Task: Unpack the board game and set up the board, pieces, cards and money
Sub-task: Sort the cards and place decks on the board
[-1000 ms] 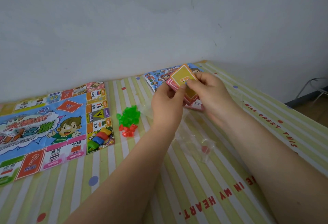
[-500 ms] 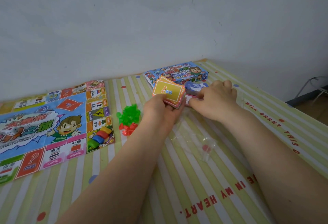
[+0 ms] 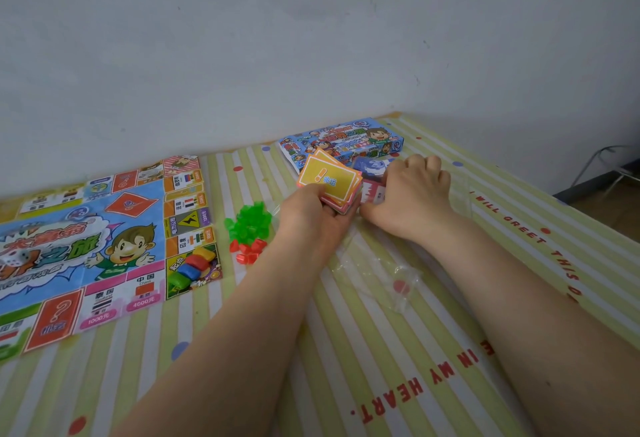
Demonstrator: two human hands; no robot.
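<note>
A flat blue cardboard game box (image 3: pixel 341 143) printed with cartoon figures lies closed near the wall at the far side of the table; nothing of its inside shows. Nearer the camera lies a crumpled clear plastic bag (image 3: pixel 384 277), flat on a yellow-and-white striped tablecloth (image 3: pixel 346 367) with coloured dots and red lettering. Whether anything is in the bag cannot be told.

The left hand (image 3: pixel 311 214) holds a thick stack of small game cards (image 3: pixel 330 182). The top card is yellow with an orange border and an orange exclamation mark; the stack's edges show pink and orange. The thumb lies on the near left corner of the top card and the fingers curl beneath. The stack is tilted and held just in front of the box.

The right hand (image 3: pixel 410 194) lies knuckles up on the table just right of the stack, its fingers bent down over some pink and blue paper pieces (image 3: pixel 372 173) lying between the stack and the box. Whether it grips them cannot be told.

To the left of the hands lies a loose heap of small translucent green plastic houses (image 3: pixel 251 220), with a few red plastic pieces (image 3: pixel 247 251) touching its near side. Further left, the colourful paper game board (image 3: pixel 100 246) is spread flat, showing a cartoon boy in the middle. Four coloured tokens (image 3: pixel 192 266), yellow, red, blue and green, sit on its near right corner square.
</note>
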